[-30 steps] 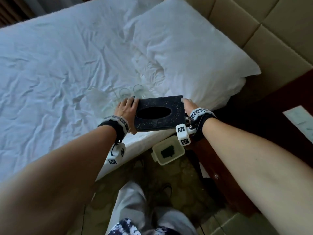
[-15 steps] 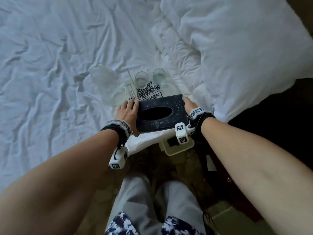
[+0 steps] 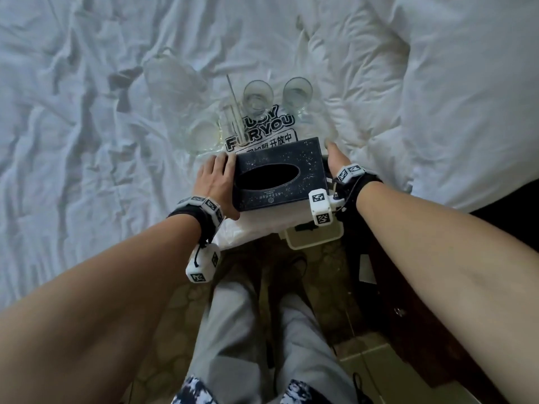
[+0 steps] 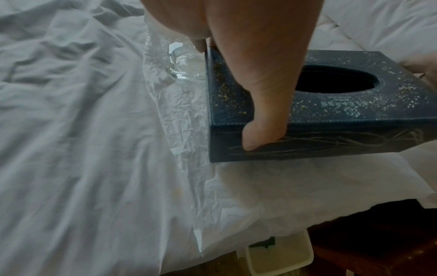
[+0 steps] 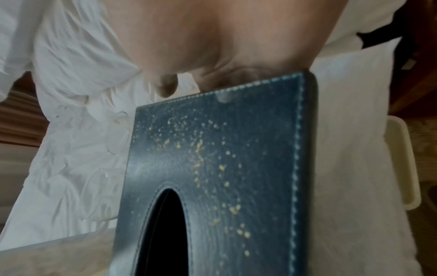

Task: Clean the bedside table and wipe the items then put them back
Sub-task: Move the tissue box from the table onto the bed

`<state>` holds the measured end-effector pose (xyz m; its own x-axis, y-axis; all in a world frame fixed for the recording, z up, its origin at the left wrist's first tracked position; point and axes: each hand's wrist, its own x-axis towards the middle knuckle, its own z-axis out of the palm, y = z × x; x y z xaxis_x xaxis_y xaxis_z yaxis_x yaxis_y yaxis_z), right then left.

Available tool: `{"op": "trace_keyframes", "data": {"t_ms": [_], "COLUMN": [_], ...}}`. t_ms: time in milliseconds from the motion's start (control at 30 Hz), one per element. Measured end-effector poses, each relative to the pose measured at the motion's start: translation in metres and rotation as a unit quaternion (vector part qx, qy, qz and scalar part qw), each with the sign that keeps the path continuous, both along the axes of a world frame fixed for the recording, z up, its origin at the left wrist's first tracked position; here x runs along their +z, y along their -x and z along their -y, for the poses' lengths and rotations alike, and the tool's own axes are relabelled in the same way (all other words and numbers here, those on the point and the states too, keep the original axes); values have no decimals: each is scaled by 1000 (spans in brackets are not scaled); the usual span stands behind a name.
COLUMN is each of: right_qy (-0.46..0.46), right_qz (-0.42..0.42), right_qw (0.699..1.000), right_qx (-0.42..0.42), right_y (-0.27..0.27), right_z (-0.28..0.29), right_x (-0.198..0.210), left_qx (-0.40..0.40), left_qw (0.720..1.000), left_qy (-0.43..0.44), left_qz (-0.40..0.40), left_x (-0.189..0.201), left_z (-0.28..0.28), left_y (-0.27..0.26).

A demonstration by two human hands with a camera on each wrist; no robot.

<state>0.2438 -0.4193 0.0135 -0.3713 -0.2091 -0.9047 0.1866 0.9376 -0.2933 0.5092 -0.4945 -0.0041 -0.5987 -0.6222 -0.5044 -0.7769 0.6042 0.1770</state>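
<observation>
**Item: tissue box cover, in hand**

Dark speckled tissue box cover, held over the bed edge. Left hand and right hand clasp opposite ends. Behind: glasses on a bag printed "FOR YOU".

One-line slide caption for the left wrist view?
Left hand holds speckled dark tissue box above the white bed sheet.

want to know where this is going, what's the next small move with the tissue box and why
Probably lower the tissue box onto the plastic sheet at the bed's edge, short of the two glasses. Left hand and right hand grip its ends just above the sheet, and its top is still speckled with crumbs.
</observation>
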Motion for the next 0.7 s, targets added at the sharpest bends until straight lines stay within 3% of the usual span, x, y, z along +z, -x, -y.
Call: {"op": "trace_keyframes", "data": {"t_ms": [67, 200, 233, 367, 600, 700], "right_qy": [-10, -16, -23, -41, -51, -65], "right_qz": [10, -19, -30, -50, -106, -125], "right_qw": [1000, 1000, 999, 996, 954, 949], "right_qx": [2, 6, 2, 68, 275, 283], "right_y": [-1, 23, 22, 4, 2, 4], "right_z": [9, 4, 5, 20, 15, 17], "right_x": [-13, -96, -99, -56, -50, -50], "left_qx": [6, 15, 16, 15, 6, 0], "left_qw": [1000, 1000, 1000, 1000, 1000, 1000], "left_qy": [-4, -10, -10, -4, -5, 0], "left_qz": [-1, -10, -13, -21, -13, 0], "left_x": [-7, -19, -22, -26, -22, -22], "left_z": [2, 6, 6, 9, 12, 12], "left_y": [0, -5, -7, -8, -8, -6]}}
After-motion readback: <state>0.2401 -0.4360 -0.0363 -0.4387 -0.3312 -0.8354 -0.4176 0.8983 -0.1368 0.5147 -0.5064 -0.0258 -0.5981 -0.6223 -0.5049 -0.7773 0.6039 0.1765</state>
